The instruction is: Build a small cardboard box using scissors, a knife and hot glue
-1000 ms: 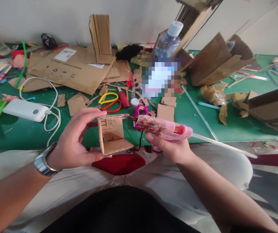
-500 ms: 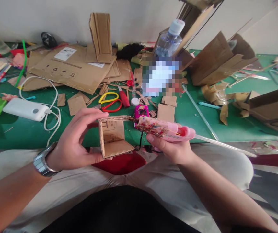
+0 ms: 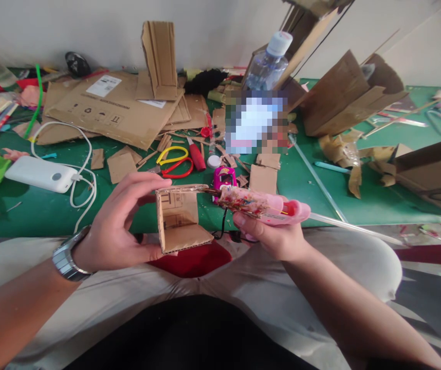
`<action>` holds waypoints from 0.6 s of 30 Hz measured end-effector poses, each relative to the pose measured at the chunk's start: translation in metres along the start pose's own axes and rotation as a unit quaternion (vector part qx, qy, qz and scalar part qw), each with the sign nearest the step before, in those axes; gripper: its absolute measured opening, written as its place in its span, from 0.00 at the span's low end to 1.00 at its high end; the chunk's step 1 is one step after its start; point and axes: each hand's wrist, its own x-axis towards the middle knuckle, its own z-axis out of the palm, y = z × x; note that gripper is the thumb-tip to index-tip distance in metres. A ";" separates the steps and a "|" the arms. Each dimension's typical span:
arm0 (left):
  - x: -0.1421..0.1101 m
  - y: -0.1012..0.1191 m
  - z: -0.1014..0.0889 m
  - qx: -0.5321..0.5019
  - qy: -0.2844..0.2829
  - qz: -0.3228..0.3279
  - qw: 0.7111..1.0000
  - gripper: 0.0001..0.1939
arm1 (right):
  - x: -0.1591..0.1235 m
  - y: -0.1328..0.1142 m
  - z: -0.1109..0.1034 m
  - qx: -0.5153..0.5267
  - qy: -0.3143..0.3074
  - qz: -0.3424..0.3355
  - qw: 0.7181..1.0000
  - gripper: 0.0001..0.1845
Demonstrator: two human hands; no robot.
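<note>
Between its thumb and fingers, my left hand (image 3: 122, 221) holds a small folded cardboard box (image 3: 182, 236) by its left side, over the near table edge. The box's open side faces me, and glossy glue lies along its upper edge. My right hand (image 3: 276, 234) is closed round a pink hot glue gun (image 3: 259, 205) with a grimy, stained front. Its nozzle points left and is at the right end of the box's upper edge; whether it touches is too small to tell. A clear glue stick (image 3: 355, 228) sticks out of the gun's back.
Beyond my hands lie red-and-yellow scissors (image 3: 178, 162), a magenta toy car-like object (image 3: 224, 177) and cardboard scraps (image 3: 262, 180). A white power bank (image 3: 39, 173) with a cable is at left. Flattened cardboard (image 3: 105, 110) and a plastic bottle (image 3: 267, 67) stand behind; cardboard boxes (image 3: 347, 95) are at right.
Almost nothing differs. The glue gun's nozzle has shifted very slightly to the right along the box's upper edge, while my left hand keeps the box nearly still.
</note>
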 end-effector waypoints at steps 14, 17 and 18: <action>-0.002 -0.001 -0.001 -0.028 -0.011 -0.019 0.999 0.56 | -0.001 0.007 -0.005 0.045 -0.012 0.075 0.996 0.20; -0.001 0.000 -0.002 -0.039 -0.018 -0.020 0.999 0.55 | -0.001 0.008 -0.007 0.058 -0.022 0.089 0.994 0.22; -0.001 0.000 -0.003 -0.041 -0.021 -0.022 0.999 0.54 | -0.001 0.008 -0.008 0.059 -0.021 0.088 0.994 0.24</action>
